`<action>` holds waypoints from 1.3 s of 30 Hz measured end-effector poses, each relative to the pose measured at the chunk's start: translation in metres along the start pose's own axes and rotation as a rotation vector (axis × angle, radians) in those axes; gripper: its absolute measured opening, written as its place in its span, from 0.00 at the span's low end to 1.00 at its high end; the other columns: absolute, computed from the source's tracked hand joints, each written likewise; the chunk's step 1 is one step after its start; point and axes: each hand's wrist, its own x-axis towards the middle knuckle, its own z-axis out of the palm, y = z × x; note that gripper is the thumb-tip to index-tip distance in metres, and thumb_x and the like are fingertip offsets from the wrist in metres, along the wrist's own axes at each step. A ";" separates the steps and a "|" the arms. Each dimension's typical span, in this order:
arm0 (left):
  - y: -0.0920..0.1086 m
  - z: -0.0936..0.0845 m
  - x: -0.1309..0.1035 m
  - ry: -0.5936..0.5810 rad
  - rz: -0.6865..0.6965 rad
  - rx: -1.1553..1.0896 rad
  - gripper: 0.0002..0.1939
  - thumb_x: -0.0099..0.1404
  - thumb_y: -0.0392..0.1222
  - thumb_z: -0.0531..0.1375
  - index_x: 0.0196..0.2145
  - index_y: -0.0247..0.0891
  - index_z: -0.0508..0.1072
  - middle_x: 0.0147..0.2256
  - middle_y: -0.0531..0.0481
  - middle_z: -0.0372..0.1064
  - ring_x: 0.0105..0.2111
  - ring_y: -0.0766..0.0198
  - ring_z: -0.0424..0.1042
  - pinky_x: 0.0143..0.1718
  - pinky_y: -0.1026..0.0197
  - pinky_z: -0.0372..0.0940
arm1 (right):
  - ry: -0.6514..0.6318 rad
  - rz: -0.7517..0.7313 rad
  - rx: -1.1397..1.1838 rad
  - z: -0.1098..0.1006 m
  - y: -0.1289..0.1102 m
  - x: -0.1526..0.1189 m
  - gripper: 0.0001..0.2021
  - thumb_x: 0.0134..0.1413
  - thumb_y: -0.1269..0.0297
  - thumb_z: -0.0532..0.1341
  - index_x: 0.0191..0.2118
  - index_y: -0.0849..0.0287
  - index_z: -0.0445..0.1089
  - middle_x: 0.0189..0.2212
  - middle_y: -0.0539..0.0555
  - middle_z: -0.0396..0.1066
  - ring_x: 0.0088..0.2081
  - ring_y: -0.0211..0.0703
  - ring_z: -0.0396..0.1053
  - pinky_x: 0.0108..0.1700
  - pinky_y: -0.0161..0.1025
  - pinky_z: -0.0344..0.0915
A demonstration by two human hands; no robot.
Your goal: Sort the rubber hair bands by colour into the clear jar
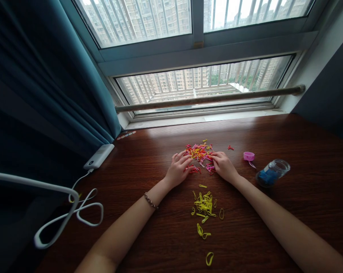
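A loose pile of small rubber bands [199, 152] in pink, red, orange and yellow lies on the table between my two hands. My left hand [177, 168] rests at the pile's left side, fingers spread and touching the bands, with some red ones under the fingertips. At the right side, my right hand [223, 165] has its fingers drawn together at the pile's edge, beside pink bands; what is between the fingertips is hidden. Nearer to me sits a separate heap of yellow rubber bands [204, 203], with several single yellow ones scattered below it.
On the right stand a glass jar [273, 172] with blue contents and a pink ring-shaped item [249, 156]. A red band [231, 148] lies apart. At left are a white power strip [99, 156], its looped cable [88, 208] and a blue curtain [83, 87].
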 end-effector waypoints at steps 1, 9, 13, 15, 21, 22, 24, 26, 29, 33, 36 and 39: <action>-0.003 0.002 0.001 -0.026 -0.038 0.001 0.15 0.62 0.44 0.52 0.47 0.44 0.67 0.49 0.46 0.64 0.56 0.52 0.51 0.53 0.41 0.47 | 0.009 0.002 0.016 0.000 -0.001 0.000 0.14 0.52 0.75 0.50 0.38 0.61 0.71 0.38 0.59 0.69 0.43 0.47 0.62 0.47 0.45 0.61; -0.008 0.016 -0.001 -0.098 -0.106 -0.027 0.17 0.61 0.47 0.53 0.48 0.46 0.66 0.50 0.46 0.63 0.55 0.51 0.51 0.54 0.37 0.41 | 0.116 0.045 0.180 -0.001 -0.004 0.000 0.14 0.53 0.73 0.49 0.41 0.61 0.70 0.40 0.59 0.66 0.42 0.46 0.65 0.48 0.44 0.63; -0.007 0.012 -0.001 -0.077 -0.102 -0.041 0.17 0.61 0.45 0.53 0.48 0.42 0.66 0.49 0.44 0.63 0.54 0.53 0.53 0.54 0.40 0.43 | 0.194 0.082 0.211 -0.005 -0.005 0.001 0.11 0.52 0.71 0.52 0.38 0.60 0.70 0.38 0.58 0.68 0.40 0.45 0.66 0.46 0.42 0.63; -0.006 0.010 0.000 -0.061 -0.090 -0.059 0.16 0.62 0.44 0.53 0.48 0.40 0.65 0.48 0.44 0.64 0.53 0.53 0.54 0.54 0.42 0.45 | 0.221 0.109 0.217 -0.008 -0.005 0.001 0.09 0.52 0.69 0.53 0.34 0.60 0.71 0.36 0.57 0.68 0.39 0.44 0.67 0.44 0.41 0.64; -0.012 0.010 -0.001 0.087 -0.116 -0.210 0.09 0.62 0.37 0.52 0.40 0.37 0.69 0.41 0.45 0.68 0.45 0.58 0.63 0.50 0.51 0.56 | 0.247 0.167 0.227 -0.012 -0.006 0.001 0.08 0.51 0.67 0.54 0.30 0.59 0.70 0.32 0.55 0.71 0.35 0.44 0.68 0.40 0.40 0.64; -0.014 0.010 -0.001 0.112 -0.149 -0.240 0.08 0.61 0.37 0.53 0.38 0.37 0.69 0.39 0.45 0.68 0.43 0.59 0.65 0.48 0.52 0.59 | 0.239 0.176 0.231 -0.012 -0.006 0.001 0.08 0.51 0.66 0.54 0.31 0.59 0.71 0.31 0.55 0.72 0.35 0.44 0.68 0.39 0.40 0.64; -0.017 0.011 -0.003 0.151 -0.241 -0.290 0.06 0.60 0.37 0.54 0.34 0.37 0.69 0.35 0.46 0.69 0.38 0.61 0.67 0.42 0.56 0.63 | 0.219 0.194 0.238 -0.011 -0.007 0.000 0.08 0.51 0.65 0.54 0.32 0.58 0.71 0.31 0.55 0.73 0.33 0.44 0.69 0.38 0.40 0.64; -0.020 0.011 -0.004 0.177 -0.333 -0.329 0.05 0.59 0.38 0.55 0.32 0.37 0.70 0.33 0.47 0.69 0.34 0.62 0.69 0.37 0.59 0.65 | 0.204 0.210 0.245 -0.011 -0.007 0.000 0.09 0.51 0.64 0.54 0.32 0.59 0.71 0.32 0.56 0.73 0.33 0.45 0.70 0.38 0.40 0.64; -0.023 0.012 -0.005 0.205 -0.404 -0.396 0.05 0.58 0.39 0.56 0.31 0.37 0.71 0.32 0.49 0.70 0.32 0.63 0.70 0.34 0.61 0.66 | 0.186 0.221 0.264 -0.013 -0.009 0.000 0.10 0.51 0.62 0.55 0.32 0.59 0.71 0.32 0.56 0.73 0.33 0.46 0.70 0.38 0.41 0.64; -0.026 0.014 -0.005 0.240 -0.464 -0.517 0.07 0.57 0.42 0.57 0.30 0.37 0.72 0.31 0.50 0.71 0.31 0.63 0.71 0.34 0.61 0.68 | 0.168 0.277 0.340 -0.015 -0.019 0.002 0.11 0.51 0.59 0.55 0.31 0.59 0.72 0.28 0.56 0.73 0.30 0.45 0.69 0.35 0.39 0.63; -0.027 0.016 -0.005 0.256 -0.511 -0.566 0.09 0.57 0.45 0.57 0.30 0.37 0.72 0.30 0.49 0.72 0.31 0.62 0.72 0.34 0.60 0.68 | 0.046 0.339 0.559 -0.015 -0.035 0.002 0.13 0.49 0.55 0.57 0.29 0.60 0.71 0.23 0.54 0.71 0.25 0.41 0.67 0.29 0.36 0.62; -0.028 0.017 -0.006 0.267 -0.536 -0.570 0.10 0.57 0.46 0.57 0.31 0.37 0.73 0.30 0.49 0.72 0.31 0.62 0.72 0.35 0.60 0.68 | -0.324 0.298 0.858 -0.015 -0.053 -0.001 0.14 0.44 0.54 0.60 0.29 0.62 0.71 0.22 0.52 0.70 0.23 0.38 0.66 0.26 0.33 0.63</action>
